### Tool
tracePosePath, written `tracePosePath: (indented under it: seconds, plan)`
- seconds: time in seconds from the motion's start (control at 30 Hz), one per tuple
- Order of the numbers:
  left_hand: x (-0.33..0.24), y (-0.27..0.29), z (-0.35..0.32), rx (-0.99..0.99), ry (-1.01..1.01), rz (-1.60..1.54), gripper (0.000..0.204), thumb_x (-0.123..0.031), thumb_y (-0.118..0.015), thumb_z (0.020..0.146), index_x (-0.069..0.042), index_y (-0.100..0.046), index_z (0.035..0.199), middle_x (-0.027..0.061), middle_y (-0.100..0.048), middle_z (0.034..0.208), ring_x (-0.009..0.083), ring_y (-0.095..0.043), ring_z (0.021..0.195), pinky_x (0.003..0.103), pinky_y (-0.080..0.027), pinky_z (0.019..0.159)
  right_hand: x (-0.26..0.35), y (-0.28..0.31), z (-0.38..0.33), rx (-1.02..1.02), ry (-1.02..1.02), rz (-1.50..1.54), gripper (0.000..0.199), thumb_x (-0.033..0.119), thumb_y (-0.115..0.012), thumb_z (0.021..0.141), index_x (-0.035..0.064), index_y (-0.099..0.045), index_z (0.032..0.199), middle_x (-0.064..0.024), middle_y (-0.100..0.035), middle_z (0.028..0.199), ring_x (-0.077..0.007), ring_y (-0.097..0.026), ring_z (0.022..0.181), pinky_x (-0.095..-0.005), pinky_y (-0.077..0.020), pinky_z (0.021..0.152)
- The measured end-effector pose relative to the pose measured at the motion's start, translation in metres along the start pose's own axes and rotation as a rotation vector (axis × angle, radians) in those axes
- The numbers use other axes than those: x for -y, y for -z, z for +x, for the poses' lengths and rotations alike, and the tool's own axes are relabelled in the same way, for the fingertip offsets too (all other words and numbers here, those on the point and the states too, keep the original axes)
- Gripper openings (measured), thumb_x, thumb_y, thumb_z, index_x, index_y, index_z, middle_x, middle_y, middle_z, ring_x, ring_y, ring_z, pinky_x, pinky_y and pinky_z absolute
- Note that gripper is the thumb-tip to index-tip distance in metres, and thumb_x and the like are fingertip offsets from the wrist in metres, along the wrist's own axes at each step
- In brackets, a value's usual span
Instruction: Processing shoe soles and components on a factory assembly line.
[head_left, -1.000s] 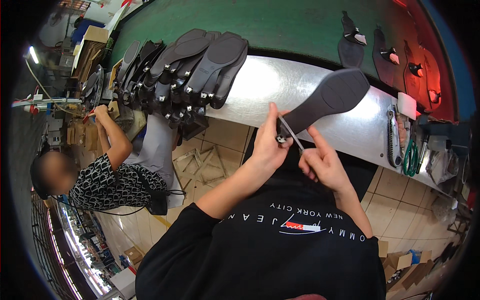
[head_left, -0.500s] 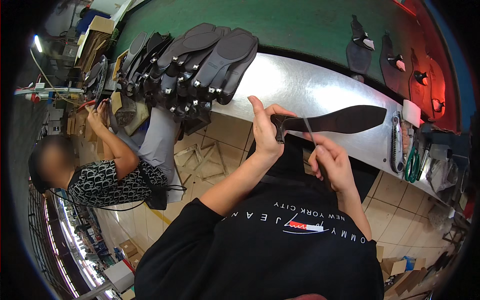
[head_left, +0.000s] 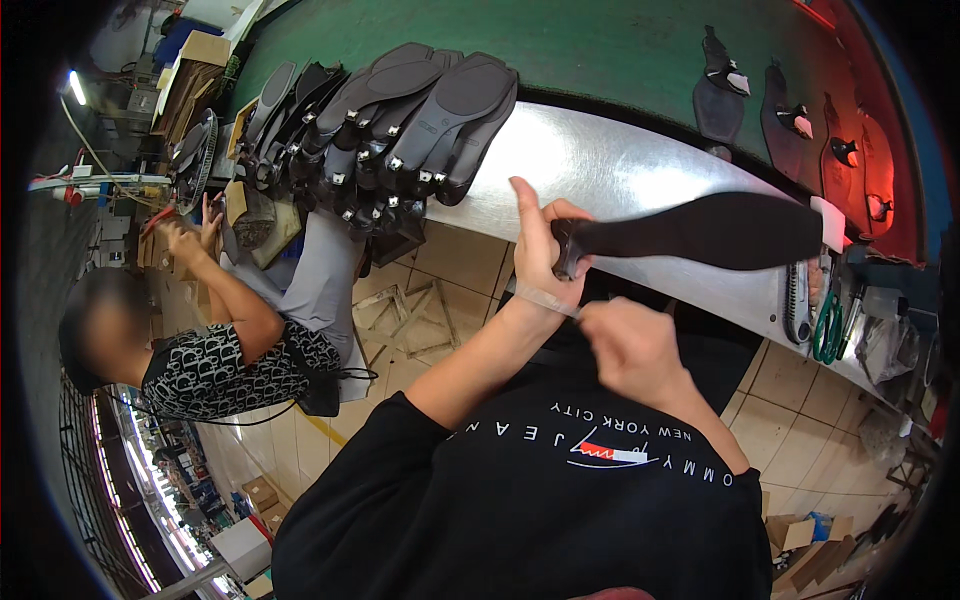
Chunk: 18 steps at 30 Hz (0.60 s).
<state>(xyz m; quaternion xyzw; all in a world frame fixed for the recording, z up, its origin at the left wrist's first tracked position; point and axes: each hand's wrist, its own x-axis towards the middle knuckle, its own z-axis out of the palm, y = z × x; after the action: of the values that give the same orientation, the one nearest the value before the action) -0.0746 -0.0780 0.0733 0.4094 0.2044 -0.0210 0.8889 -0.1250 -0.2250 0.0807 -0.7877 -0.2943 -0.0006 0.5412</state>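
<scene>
My left hand (head_left: 538,248) grips a black shoe sole (head_left: 715,232) by its heel end, thumb raised. The sole points to the right over the metal bench edge, its broad dark face turned up. Closed fingers of my right hand (head_left: 637,345) hold a thin flat blade-like tool (head_left: 545,300), smeared by motion, whose visible end lies across my left wrist; I cannot tell if it touches. The tool's handle is hidden inside my right fist.
Stacked black heeled soles (head_left: 425,125) lie at the bench's left. More shoe parts (head_left: 722,95) rest on the green surface (head_left: 600,50), some under red light. Green-handled scissors (head_left: 828,330) and a cutter knife (head_left: 796,300) are at right. A co-worker (head_left: 240,350) sits at left.
The sole has rolled, showing its broad face, and reaches further right. My right hand and the tool have moved left, from beside the sole to my left wrist.
</scene>
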Motion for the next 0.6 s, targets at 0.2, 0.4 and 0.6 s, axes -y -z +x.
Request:
tracePosePath:
  seconds: [0.2, 0.4, 0.6]
  plan:
    - [0.005, 0.001, 0.002, 0.141, 0.471, -0.429, 0.052, -0.064, -0.065, 0.076, -0.013, -0.058, 0.081, 0.0005, -0.057, 0.071, 0.0213, -0.057, 0.069, 0.037, -0.047, 0.066, -0.007, 0.016, 0.007, -0.232, -0.044, -0.201, 0.006, 0.006, -0.065, 0.083, 0.0043, -0.059, 0.083, -0.0101, -0.058, 0.069, -0.0296, -0.059, 0.062, -0.0374, -0.0457, 0.054]
    - [0.009, 0.0, 0.003, 0.086, 0.391, -0.533, 0.036, -0.038, -0.058, 0.09, -0.015, -0.047, 0.064, -0.0049, -0.037, 0.06, 0.0125, -0.035, 0.058, 0.028, -0.033, 0.06, -0.013, 0.017, 0.007, -0.17, -0.095, -0.289, 0.006, 0.008, -0.063, 0.085, 0.005, -0.058, 0.086, -0.0105, -0.058, 0.07, -0.0307, -0.058, 0.061, -0.0383, -0.0446, 0.053]
    - [0.004, 0.002, 0.006, 0.052, 0.398, -0.363, 0.043, -0.043, -0.055, 0.093, -0.016, -0.043, 0.061, -0.0047, -0.034, 0.059, 0.0135, -0.032, 0.057, 0.029, -0.033, 0.059, -0.014, 0.011, 0.008, -0.089, -0.082, -0.204, 0.006, 0.006, -0.063, 0.084, 0.005, -0.057, 0.086, -0.0108, -0.058, 0.07, -0.0302, -0.059, 0.062, -0.0379, -0.0451, 0.053]
